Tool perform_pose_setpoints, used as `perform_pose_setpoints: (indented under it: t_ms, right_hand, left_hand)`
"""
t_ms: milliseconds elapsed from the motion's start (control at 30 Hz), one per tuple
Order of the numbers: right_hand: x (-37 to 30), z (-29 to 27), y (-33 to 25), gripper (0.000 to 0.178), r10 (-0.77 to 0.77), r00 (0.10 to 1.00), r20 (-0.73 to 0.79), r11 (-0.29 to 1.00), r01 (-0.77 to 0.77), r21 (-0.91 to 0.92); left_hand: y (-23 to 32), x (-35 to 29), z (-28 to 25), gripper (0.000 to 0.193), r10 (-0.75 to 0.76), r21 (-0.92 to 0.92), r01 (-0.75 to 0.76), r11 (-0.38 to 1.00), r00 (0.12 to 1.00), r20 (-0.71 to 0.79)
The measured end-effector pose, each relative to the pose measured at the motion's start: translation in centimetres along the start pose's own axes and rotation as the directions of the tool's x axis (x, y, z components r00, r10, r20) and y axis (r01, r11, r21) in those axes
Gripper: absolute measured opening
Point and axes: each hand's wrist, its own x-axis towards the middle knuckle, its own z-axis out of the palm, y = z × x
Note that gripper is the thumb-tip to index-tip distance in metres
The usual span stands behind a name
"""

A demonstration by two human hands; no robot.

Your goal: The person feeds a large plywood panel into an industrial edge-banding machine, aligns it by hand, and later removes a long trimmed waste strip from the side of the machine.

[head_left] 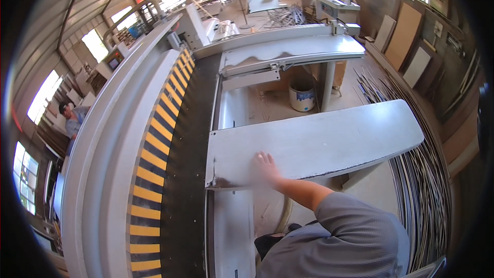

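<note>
My right hand (pixel 265 167) lies flat, fingers slightly apart, on the near edge of a white metal support table (pixel 329 141) of a large panel saw. It holds nothing. My forearm and grey sleeve reach to it from the lower right. My left hand is out of view. A second white support table (pixel 293 51) stands farther back, parallel to the first.
The saw's long grey beam with yellow-and-black striping (pixel 154 139) runs along the left. A white bucket (pixel 302 95) stands on the floor between the tables. Thin strips (pixel 422 175) lie piled at the right. Another person (pixel 72 118) stands far left. Boards (pixel 404 33) lean on the right wall.
</note>
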Motion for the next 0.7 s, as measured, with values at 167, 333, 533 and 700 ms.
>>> perform_pose_setpoints:
  t_ms: [167,333,533,700]
  right_hand:
    - [-0.2,0.1,0.1,0.069,-0.021,0.999,-0.030,0.999,0.022,0.033]
    - [-0.2,0.5,0.2,0.068,-0.042,0.999,-0.013,0.999,0.042,-0.015]
    - [-0.2,-0.1,-0.2,0.065,-0.036,0.998,-0.051,0.998,0.038,0.052]
    - [-0.6,-0.6,-0.6,0.059,-0.027,0.989,-0.146,0.993,0.043,0.109]
  left_hand:
    - [0.3,0.0,0.5,0.038,0.023,-0.018,-0.023,1.000,1.000,-0.008]
    - [0.5,-0.1,1.2,0.038,0.031,-0.026,-0.030,0.999,1.000,0.006]
    - [0.2,0.0,1.8,0.039,0.010,-0.016,-0.010,1.000,1.000,0.015]
    - [-0.3,-0.1,2.1,0.039,-0.015,-0.008,0.015,1.000,1.000,0.024]
